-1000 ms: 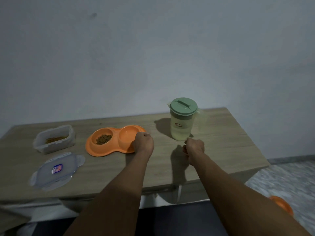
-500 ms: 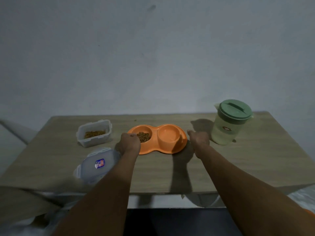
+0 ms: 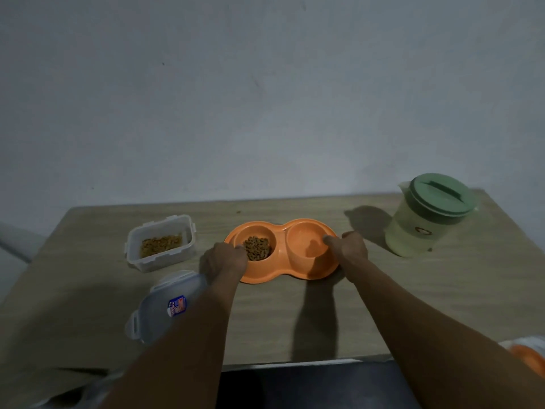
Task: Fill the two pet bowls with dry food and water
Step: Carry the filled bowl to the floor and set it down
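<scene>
Your left hand point(image 3: 225, 261) curls its fingers over the left end of the orange plastic double pet bowl point(image 3: 306, 271). Your right hand point(image 3: 349, 249) pinches the right rim, thumb inside. Brown dry kibble point(image 3: 257, 247) fills the compartment beside your left grip. A translucent pitcher with a green lid point(image 3: 424, 228) stands upright to the right of your right hand, apart from it. A clear plastic food tub point(image 3: 160, 258) sits left of your left hand.

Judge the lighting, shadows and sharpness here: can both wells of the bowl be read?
Head view: dim, greyish light, no glare; kibble in the left well of the bowl is legible, water in the right well cannot be told. Head view: shadows fall left of the pitcher and right arm, onto the table. Head view: wide-angle bowing; near forearms look soft.
</scene>
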Demonstrator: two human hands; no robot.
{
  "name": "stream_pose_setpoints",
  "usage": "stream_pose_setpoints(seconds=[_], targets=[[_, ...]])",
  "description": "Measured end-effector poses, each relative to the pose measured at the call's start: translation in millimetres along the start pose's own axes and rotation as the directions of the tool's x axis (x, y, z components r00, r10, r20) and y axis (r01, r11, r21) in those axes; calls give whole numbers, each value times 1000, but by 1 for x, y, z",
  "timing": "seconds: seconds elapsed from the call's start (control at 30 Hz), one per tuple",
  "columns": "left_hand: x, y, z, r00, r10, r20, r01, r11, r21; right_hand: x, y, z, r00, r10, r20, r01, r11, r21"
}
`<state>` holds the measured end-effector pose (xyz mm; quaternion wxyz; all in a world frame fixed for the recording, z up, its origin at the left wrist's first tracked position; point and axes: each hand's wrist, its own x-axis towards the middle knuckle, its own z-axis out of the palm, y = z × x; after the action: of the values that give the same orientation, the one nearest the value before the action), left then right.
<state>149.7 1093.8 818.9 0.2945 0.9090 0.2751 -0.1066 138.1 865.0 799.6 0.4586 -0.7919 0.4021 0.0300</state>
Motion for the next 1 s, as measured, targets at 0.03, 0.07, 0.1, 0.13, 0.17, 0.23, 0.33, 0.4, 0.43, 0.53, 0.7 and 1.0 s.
stream_pose_setpoints(seconds=[0.03,0.07,0.1,0.13,0.17,0.23,0.33,0.4,0.43,0.53,0.7,1.0], targets=[[0,1,1,1000,2,8,-2,1000,13,1,-1,1,1000,3,4,-3,1000,-13],[0,3,1,1000,-6,14,6,1000,21,1,-1,3,1000,9,8,-9,999,-33],[1,4,1,1000,-13,19,13,1000,20,1,-2,4,1000,10,9,-10,999,-52],[3,4,2,999,-26,27,26,1000,11,2,-1,5,1000,14,7,-13,998,-65],[4,4,1,999,-36,36,36,999,-7,3,-1,5,1000,14,5,-14,997,-71],[2,6,-1,998,-50,44,52,998,-37,3,0,5,1000,18,4,-18,997,-78],[0,7,-5,997,-59,43,61,997,-49,2,1,3,1000,22,3,-22,996,-83],[-5,8,-7,997,-56,52,60,996,-67,0,1,0,999,32,2,-32,997,-75],[-8,8,-8,997,-56,53,59,996,-61,-2,2,-2,999,37,0,-37,997,-69],[-18,10,-11,998,-45,45,48,997,-66,-7,2,-11,999,42,-11,-43,998,-50],[-35,14,-18,998,-2,60,9,992,-124,-21,6,-30,998,42,-53,-43,999,-15],[-76,21,-18,988,111,109,-87,976,-198,-61,35,-79,982,106,-157,-96,993,68]])
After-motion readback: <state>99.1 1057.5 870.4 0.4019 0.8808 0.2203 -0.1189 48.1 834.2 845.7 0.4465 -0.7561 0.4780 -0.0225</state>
